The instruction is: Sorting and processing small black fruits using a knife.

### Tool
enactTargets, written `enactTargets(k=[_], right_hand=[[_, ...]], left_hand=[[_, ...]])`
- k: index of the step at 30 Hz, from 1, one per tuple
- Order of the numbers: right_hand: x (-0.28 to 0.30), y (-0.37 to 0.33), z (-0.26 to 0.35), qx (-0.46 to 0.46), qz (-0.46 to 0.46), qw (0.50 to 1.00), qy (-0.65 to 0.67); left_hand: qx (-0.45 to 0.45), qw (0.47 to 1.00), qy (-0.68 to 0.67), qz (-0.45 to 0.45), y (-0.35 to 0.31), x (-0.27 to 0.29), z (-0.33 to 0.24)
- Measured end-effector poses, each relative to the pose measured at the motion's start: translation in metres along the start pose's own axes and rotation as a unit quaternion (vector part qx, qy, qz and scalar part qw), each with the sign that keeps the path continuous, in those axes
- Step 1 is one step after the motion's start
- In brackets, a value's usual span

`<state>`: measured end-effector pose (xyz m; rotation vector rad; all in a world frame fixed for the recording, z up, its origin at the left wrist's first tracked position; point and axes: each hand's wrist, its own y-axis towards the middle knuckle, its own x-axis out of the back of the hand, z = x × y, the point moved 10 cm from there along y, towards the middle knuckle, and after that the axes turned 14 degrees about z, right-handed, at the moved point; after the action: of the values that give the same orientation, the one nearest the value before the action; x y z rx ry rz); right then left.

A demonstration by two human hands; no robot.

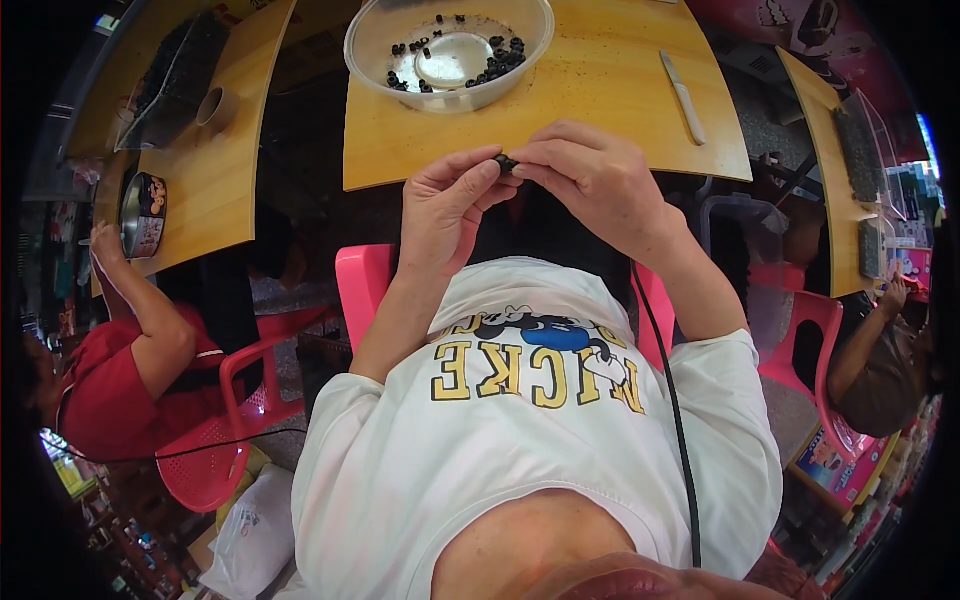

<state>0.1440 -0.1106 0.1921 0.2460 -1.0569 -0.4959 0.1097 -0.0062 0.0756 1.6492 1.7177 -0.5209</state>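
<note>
Between the fingertips of both hands is a small black part (505, 162), too small to make out fully. My left hand (450, 195) pinches it from the left with thumb and forefinger. From the right, my right hand (590, 175) closes its fingertips on the same part. Both hands are just off the table's near edge, above my lap. Just beyond them a clear plastic basin (455, 102) holds several small black ring-like parts (500, 62), heaped mostly at its right side with others scattered on the left.
A knife with a pale handle (684, 98) lies on the yellow table (600, 90) at the right. A person in red (130, 380) sits at a left table (215, 200) with a round tin (145, 215); another person (880, 370) sits at the right. A black cable (672, 400) runs down my front.
</note>
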Motion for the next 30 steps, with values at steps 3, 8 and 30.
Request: enactTargets(k=[3, 8, 30], right_hand=[[-0.002, -0.001, 0.005, 0.017, 0.002, 0.998, -0.057], [-0.008, -0.004, 0.006, 0.026, -0.011, 0.994, -0.107], [-0.043, -0.011, -0.025, -0.058, 0.201, 0.926, 0.314]], left_hand=[[0.001, 1.000, 0.026, -0.006, 0.000, 0.003, -0.001], [0.004, 0.998, 0.065, -0.015, 0.000, 0.005, -0.003], [0.185, 0.969, -0.045, 0.158, -0.002, -0.022, 0.023]])
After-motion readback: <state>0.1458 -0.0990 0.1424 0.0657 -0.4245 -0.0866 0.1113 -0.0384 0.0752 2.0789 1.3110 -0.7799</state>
